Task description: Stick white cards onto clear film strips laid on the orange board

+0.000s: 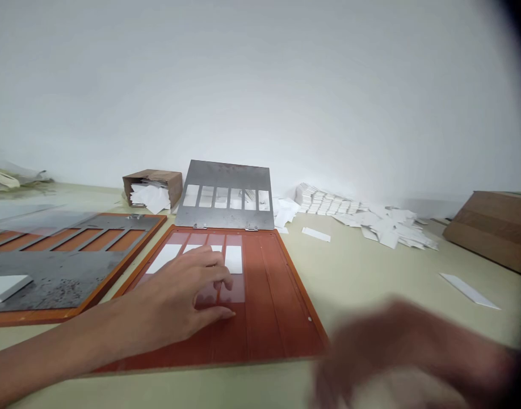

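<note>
A person's left hand [192, 287], thumb and fingers apart, extends over white cards [234, 259] and a clear sheet [234, 289] on a red board [269, 335], its hinged metal plate [229, 173] raised behind. The right hand [383, 346] blurs at lower right. A white stack [7, 288] sits on a second metal plate [73, 272], left; loose papers [388, 228] lie scattered near the wall [286, 85].

Lettering or numbers — none legible.

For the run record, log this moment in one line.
left hand: over red board, contact unclear | right hand: blurred | hinged metal plate: raised | white cards: on board
</note>
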A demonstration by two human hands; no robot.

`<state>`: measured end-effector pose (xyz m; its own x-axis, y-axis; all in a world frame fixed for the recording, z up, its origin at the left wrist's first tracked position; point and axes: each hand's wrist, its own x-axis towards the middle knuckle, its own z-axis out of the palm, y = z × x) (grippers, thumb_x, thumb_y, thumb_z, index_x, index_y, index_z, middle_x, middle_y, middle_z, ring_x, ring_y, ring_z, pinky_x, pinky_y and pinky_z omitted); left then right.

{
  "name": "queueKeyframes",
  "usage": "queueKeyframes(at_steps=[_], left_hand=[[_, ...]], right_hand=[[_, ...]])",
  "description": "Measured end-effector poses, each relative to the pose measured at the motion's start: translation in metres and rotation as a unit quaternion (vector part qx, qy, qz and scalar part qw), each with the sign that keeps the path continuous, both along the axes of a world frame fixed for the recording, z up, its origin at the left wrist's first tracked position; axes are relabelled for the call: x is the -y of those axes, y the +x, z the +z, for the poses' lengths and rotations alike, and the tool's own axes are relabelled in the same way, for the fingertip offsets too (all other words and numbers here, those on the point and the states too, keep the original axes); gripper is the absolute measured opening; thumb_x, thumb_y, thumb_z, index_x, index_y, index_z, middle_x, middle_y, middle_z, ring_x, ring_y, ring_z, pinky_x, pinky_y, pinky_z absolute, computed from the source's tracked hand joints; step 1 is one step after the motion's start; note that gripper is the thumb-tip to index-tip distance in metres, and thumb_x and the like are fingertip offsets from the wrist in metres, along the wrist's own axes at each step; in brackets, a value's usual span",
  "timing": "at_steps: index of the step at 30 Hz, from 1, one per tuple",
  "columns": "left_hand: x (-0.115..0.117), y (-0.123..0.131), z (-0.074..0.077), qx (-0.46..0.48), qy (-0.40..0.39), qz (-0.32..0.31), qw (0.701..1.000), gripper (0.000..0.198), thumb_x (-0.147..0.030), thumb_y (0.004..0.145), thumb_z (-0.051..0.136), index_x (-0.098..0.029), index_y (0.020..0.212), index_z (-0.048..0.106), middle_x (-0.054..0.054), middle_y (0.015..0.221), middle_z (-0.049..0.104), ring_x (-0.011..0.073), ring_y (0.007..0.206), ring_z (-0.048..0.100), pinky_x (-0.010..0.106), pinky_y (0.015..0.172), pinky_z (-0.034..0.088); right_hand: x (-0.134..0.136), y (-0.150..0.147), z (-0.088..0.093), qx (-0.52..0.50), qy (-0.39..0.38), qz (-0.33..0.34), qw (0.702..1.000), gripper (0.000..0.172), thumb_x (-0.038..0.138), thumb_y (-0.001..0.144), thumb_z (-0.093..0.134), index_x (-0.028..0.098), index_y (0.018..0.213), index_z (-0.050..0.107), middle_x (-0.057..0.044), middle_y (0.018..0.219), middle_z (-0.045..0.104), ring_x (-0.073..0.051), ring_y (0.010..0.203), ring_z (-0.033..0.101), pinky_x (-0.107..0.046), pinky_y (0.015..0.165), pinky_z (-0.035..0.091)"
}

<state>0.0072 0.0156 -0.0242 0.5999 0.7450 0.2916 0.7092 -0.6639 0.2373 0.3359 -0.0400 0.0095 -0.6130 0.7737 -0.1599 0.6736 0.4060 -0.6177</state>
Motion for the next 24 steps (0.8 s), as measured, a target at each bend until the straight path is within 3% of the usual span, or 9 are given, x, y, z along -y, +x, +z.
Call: queueKeyframes(at_steps=[2,3,5,7,11,15,17,21,24], left_hand=[[0.004,0.002,0.001,0.006,-0.008,-0.001,1.000,0.014,-0.032,0.088,0.073,-0.024,0.094,0.063,0.000,0.099,0.060,0.0187,0.089,0.057,0.031,0.076,0.046],[0.005,0.003,0.001,0.006,-0.012,-0.004,1.000,0.011,-0.029,0.089,0.071,-0.025,0.096,0.063,0.000,0.101,0.060,0.0187,0.090,0.057,0.031,0.078,0.047],[0.009,0.004,-0.001,0.004,-0.019,-0.007,1.000,0.006,-0.026,0.091,0.067,-0.025,0.096,0.064,0.001,0.101,0.060,0.0190,0.092,0.057,0.032,0.081,0.047],[0.012,0.005,-0.003,0.003,-0.019,-0.001,1.000,0.003,-0.027,0.094,0.064,-0.024,0.092,0.065,0.002,0.099,0.060,0.0197,0.092,0.057,0.033,0.080,0.047],[0.011,0.006,-0.006,0.001,-0.002,-0.001,1.000,0.011,-0.031,0.095,0.061,-0.023,0.089,0.065,0.002,0.093,0.060,0.0207,0.087,0.057,0.033,0.076,0.046],[0.008,0.006,-0.008,-0.001,0.014,-0.003,1.000,0.010,-0.031,0.096,0.060,-0.024,0.091,0.065,0.002,0.092,0.061,0.0209,0.088,0.057,0.034,0.076,0.047],[0.007,0.005,-0.008,-0.006,0.019,-0.002,1.000,0.011,-0.031,0.097,0.060,-0.024,0.092,0.066,0.002,0.094,0.062,0.0212,0.090,0.058,0.035,0.078,0.047],[0.005,0.005,-0.008,-0.030,0.041,-0.010,0.999,0.016,-0.032,0.099,0.056,-0.021,0.092,0.065,0.004,0.097,0.063,0.0219,0.093,0.059,0.036,0.080,0.048],[0.001,0.007,-0.007,-0.103,0.124,-0.013,0.987,0.017,-0.026,0.102,0.048,-0.021,0.104,0.064,0.006,0.102,0.065,0.0253,0.096,0.059,0.044,0.088,0.046]], right_hand=[[-0.045,-0.022,0.009,-0.088,0.107,-0.002,0.990,0.041,0.056,0.102,0.038,0.044,0.128,0.067,0.000,0.126,0.067,-0.023,0.122,0.061,-0.043,0.105,0.051],[-0.067,-0.034,0.007,-0.125,0.167,0.024,0.978,0.040,0.053,0.103,0.041,0.039,0.131,0.066,-0.002,0.131,0.065,-0.023,0.124,0.059,-0.044,0.110,0.047],[-0.103,-0.054,-0.006,-0.134,0.229,0.082,0.961,0.037,0.047,0.105,0.043,0.037,0.133,0.066,-0.001,0.138,0.060,-0.022,0.128,0.054,-0.043,0.111,0.044],[-0.124,-0.064,-0.025,-0.125,0.274,0.093,0.949,0.037,0.044,0.106,0.043,0.034,0.132,0.067,-0.003,0.141,0.058,-0.023,0.132,0.050,-0.044,0.113,0.041],[-0.129,-0.059,-0.054,-0.085,0.317,0.095,0.940,0.042,0.043,0.108,0.037,0.037,0.147,0.052,-0.002,0.155,0.045,-0.024,0.144,0.036,-0.050,0.122,0.027],[-0.122,-0.057,-0.051,-0.044,0.288,0.090,0.952,0.048,0.050,0.109,0.030,0.046,0.156,0.033,0.005,0.169,0.016,-0.028,0.152,0.019,-0.058,0.124,0.016],[-0.121,-0.060,-0.046,-0.015,0.252,0.092,0.963,0.047,0.056,0.107,0.027,0.049,0.153,0.036,0.009,0.170,0.006,-0.032,0.153,0.013,-0.064,0.122,0.013],[-0.123,-0.064,-0.042,0.013,0.202,0.103,0.974,0.048,0.064,0.105,0.025,0.052,0.144,0.050,0.013,0.169,0.011,-0.039,0.154,0.005,-0.073,0.118,0.008],[-0.124,-0.063,-0.042,0.019,0.191,0.102,0.976,0.051,0.066,0.104,0.023,0.051,0.144,0.051,0.013,0.169,0.009,-0.039,0.154,0.003,-0.076,0.116,0.006]])
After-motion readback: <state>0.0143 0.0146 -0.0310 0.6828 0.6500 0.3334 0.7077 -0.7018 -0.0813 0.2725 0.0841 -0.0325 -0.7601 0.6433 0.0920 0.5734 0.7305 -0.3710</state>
